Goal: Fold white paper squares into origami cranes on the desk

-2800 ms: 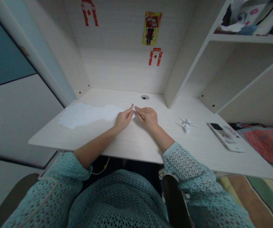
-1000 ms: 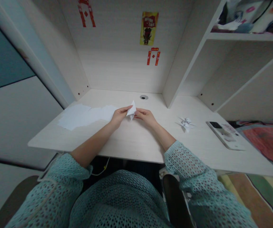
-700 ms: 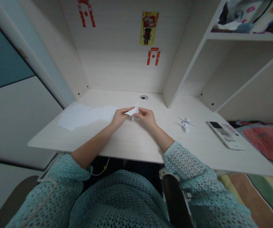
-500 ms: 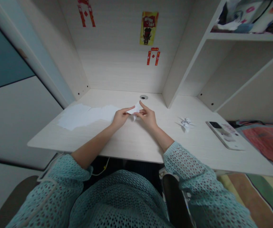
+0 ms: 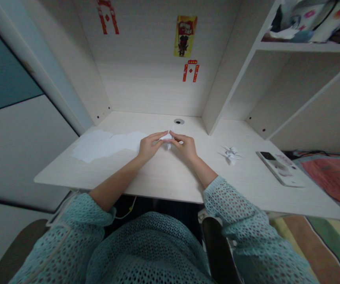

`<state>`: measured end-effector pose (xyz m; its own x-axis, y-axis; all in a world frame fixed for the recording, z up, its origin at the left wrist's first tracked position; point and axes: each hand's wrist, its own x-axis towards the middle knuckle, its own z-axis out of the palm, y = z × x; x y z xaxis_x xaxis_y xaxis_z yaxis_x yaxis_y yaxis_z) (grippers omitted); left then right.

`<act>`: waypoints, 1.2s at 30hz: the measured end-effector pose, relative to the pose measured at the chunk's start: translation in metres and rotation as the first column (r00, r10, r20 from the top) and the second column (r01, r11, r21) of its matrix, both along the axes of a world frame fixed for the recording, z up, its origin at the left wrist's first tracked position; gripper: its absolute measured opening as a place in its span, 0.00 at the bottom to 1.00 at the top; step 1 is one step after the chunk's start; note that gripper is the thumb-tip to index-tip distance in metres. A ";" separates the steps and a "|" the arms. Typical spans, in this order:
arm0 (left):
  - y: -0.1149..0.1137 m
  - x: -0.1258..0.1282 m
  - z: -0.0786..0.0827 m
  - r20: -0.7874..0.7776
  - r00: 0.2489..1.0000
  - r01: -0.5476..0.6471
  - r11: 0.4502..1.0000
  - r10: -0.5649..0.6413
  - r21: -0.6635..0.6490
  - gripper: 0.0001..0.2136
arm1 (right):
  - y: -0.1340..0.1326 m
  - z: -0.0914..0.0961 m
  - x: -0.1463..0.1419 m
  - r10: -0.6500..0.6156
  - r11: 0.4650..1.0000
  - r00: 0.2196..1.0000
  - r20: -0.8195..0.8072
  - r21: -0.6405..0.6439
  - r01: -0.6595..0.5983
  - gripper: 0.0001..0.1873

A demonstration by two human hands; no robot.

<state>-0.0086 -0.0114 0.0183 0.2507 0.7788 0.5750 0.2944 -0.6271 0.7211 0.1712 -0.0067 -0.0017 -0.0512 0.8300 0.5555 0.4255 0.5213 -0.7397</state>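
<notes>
Between both hands, just above the desk, is a small folded white paper [image 5: 167, 137] with a pointed flap hanging below it. My left hand [image 5: 150, 146] pinches its left side between thumb and fingers. From the other side my right hand [image 5: 186, 146] grips it, with thumb and index finger near the paper's middle. The fingertips of both hands nearly meet at the top. Much of the paper is covered by fingers, so its exact folds cannot be made out. Several folded paper pieces with thin points [image 5: 231, 154] lie in a small heap to the right.
Flat white paper sheets [image 5: 99, 146] spread over the desk's left side. A phone [image 5: 279, 169] lies at the right, near a red cloth [image 5: 332, 177]. Behind the hands is a round cable hole [image 5: 179, 121]. An upright panel [image 5: 226, 79] divides the desk's back.
My right hand's raised index finger has come down onto the paper. The paper has turned, and the fingertips of both hands are now closer together.
</notes>
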 end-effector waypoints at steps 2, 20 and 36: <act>0.000 0.000 0.000 -0.004 1.000 -0.005 1.000 0.005 0.012 0.14 | 0.000 0.001 0.000 0.006 1.000 1.000 0.019 0.004 -0.006 0.21; -0.008 0.002 0.001 0.031 0.999 -0.040 0.992 0.036 0.122 0.07 | -0.002 -0.001 -0.002 -0.004 1.000 1.000 0.023 0.005 0.004 0.15; -0.004 0.004 0.004 0.193 0.978 -0.076 0.997 0.079 -0.022 0.15 | 0.000 0.001 -0.003 -0.026 0.999 0.983 -0.183 -0.041 0.019 0.18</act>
